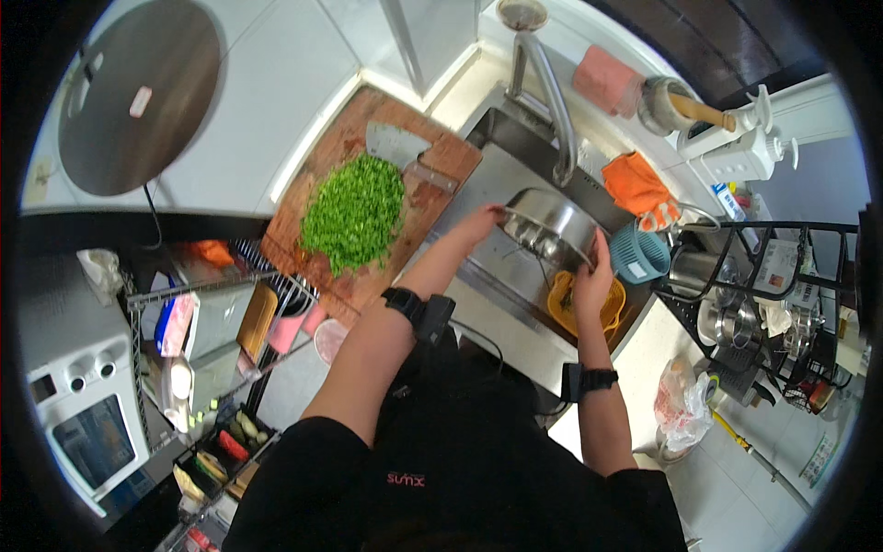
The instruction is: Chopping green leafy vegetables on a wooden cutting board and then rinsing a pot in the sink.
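Note:
Above the sink, both hands hold a stainless steel bowl (552, 214), tilted so that its shiny inside faces me. My left hand (485, 224) grips the rim on the left, and my right hand (594, 272) grips it on the right. Under the bowl, near my right hand, a yellow plastic basket (562, 310) sits in the sink. To the left, chopped green herbs or scallions (353, 210) lie heaped on a wooden cutting board (421, 214). A cleaver (397, 145) rests at the far side of the heap.
A curved faucet (562, 124) reaches over the steel sink (483, 269). Right of the bowl are a blue-grey plastic basket (638, 255) and orange gloves (635, 186). A black dish rack (759, 290) with pots stands at the right, a wire shelf (207, 283) at the left.

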Demonstrator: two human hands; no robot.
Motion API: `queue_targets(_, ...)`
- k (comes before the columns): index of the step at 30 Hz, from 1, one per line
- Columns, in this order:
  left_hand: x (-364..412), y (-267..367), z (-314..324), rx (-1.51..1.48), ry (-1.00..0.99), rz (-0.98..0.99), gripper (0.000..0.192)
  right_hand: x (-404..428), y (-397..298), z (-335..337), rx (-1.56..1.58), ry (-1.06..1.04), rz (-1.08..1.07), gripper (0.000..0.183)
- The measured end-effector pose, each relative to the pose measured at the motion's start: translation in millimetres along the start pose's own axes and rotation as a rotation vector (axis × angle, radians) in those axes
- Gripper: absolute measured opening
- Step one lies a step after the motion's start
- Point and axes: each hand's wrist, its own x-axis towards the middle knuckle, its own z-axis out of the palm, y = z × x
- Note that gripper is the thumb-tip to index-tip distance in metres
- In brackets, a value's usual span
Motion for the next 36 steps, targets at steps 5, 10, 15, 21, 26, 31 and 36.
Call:
queue_targets(5,-25,-11,4,-0.115,-0.047,0.136,0.044,-12,-2,-3,0.056,-0.024,-0.032,0.056)
queue_targets(10,-31,-8,5,-0.438,-0.074,0.324,0.042,-10,-18,-3,0.129,0.097,-0.137,0.057)
queue_targets(15,-43,-13,9,-0.603,-0.17,0.378,0.043,-15,-20,-11,0.084,0.118,-0.198,0.055)
queue_targets(21,-46,-3,8,-0.582,-0.239,0.407,0.042,-17,-31,-17,0.068,0.18,-0.244,0.055)
queue_targets(26,-56,2,12,-0.459,-0.133,0.323,0.041,-23,-15,-13,0.111,0.178,-0.166,0.056)
queue_targets(31,-54,-8,-1,-0.212,-0.099,0.188,0.049,-26,-9,-15,-0.001,0.017,0.063,0.056)
queue_targets(36,-73,-1,-15,-0.09,-0.135,0.248,0.051,-27,21,-19,0.142,-0.027,0.274,0.047)
